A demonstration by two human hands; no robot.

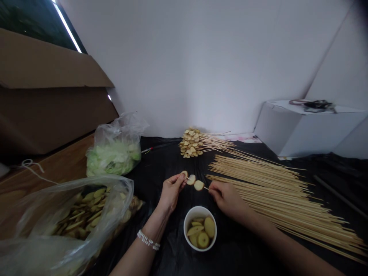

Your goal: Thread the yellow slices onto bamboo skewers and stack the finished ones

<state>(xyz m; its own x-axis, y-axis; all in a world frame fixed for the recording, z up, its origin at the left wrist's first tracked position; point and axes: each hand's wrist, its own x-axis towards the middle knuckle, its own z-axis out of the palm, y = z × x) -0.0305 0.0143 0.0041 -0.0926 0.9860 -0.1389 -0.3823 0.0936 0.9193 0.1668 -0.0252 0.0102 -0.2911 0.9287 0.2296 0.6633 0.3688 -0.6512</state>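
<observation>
My left hand pinches a potato slice at the tip of a thin bamboo skewer. Two more slices sit threaded on that skewer between my hands. My right hand is closed on the skewer's other end. Just below my hands stands a white bowl with several potato slices in it.
A pile of filled skewers lies at the back of the black table cover. Many bare skewers are spread to the right. Left are a bag of potato slices, a bag of green leaves and a cardboard box. A white box stands far right.
</observation>
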